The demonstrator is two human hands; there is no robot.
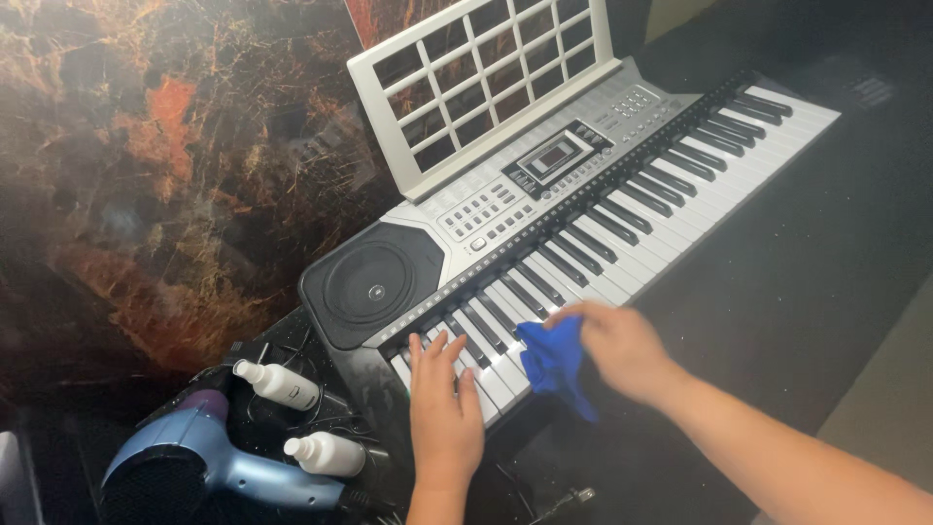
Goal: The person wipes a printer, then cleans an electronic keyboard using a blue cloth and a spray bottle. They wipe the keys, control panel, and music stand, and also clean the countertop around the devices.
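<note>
Black table (797,282), electronic keyboard (583,194), two white bottles (277,382), blue hairdryer (209,457)

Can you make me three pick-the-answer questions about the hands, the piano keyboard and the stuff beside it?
1. Where is the light blue hair dryer?
A. on the keys
B. left of the silver electronic keyboard
C. on the white music stand

2. How many small white bottles lie near it?
A. one
B. two
C. four

3. What is the right hand doing?
A. gripping a blue cloth
B. resting empty
C. holding a bottle

Answers: 1 B, it lies past the speaker end. 2 B, two show. 3 A, the cloth hangs from its fingers while the left hand presses the keys.
</note>
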